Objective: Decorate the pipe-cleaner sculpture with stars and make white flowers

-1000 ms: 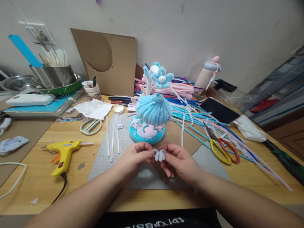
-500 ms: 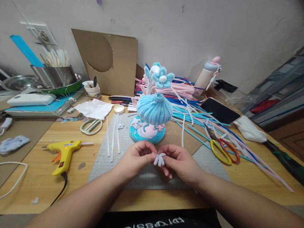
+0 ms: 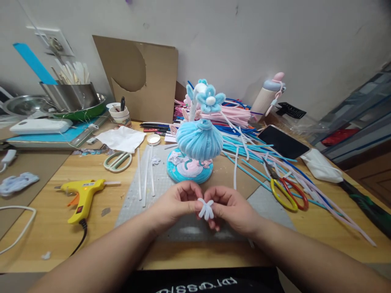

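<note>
A small pale lilac flower [image 3: 206, 209] of fuzzy stem loops is held between both hands above the grey cutting mat [image 3: 130, 207]. My left hand [image 3: 184, 201] pinches its left side between thumb and fingers. On the other side, my right hand [image 3: 229, 207] grips it the same way, with lower fingers partly curled beneath. Just beyond the hands stands a blue lamp-like craft [image 3: 199, 140] with a pleated shade, a blue flower on top and a round blue and pink base [image 3: 191, 173].
A yellow glue gun [image 3: 85, 197] and green-handled scissors [image 3: 117, 162] lie to the left. Red and yellow pliers [image 3: 284, 187], loose fuzzy stems [image 3: 250, 142] and a black phone [image 3: 282, 141] are on the right. Clear glue sticks [image 3: 146, 177] rest on the mat.
The small flower has turned, so that its petals now spread more openly toward the camera. Both hands keep nearly the same place. The view has shifted very slightly.
</note>
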The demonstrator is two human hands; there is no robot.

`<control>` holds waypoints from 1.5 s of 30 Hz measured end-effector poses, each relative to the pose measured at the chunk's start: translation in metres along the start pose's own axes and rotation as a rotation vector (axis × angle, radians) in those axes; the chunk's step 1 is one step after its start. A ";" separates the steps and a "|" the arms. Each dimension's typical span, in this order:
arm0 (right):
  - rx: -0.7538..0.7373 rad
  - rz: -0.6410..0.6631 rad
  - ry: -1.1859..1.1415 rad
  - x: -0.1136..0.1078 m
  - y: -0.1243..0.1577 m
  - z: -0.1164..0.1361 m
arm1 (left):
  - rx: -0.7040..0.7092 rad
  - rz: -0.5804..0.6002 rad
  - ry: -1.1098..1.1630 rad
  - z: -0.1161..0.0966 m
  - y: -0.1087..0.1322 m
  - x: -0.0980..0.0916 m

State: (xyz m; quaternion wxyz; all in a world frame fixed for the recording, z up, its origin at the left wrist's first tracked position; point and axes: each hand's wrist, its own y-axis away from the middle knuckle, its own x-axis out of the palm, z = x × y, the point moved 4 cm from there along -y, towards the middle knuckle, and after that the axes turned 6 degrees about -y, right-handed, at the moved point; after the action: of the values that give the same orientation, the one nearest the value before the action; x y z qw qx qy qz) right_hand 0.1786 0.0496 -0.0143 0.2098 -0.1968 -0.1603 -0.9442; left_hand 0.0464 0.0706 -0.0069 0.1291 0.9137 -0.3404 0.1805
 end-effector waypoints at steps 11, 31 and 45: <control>-0.106 -0.045 0.147 -0.003 0.001 0.005 | -0.002 -0.121 -0.115 -0.004 0.000 -0.003; -0.224 0.007 0.221 -0.002 0.005 0.006 | -0.020 -0.081 -0.148 -0.011 0.005 0.006; -0.136 -0.022 0.130 -0.002 -0.002 0.002 | 0.020 -0.124 -0.164 -0.009 0.002 -0.001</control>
State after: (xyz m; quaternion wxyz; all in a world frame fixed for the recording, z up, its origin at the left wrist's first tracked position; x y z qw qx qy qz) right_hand 0.1801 0.0527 -0.0140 0.1953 -0.1470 -0.0840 -0.9660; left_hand 0.0424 0.0732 0.0007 0.1025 0.9459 -0.2909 0.1001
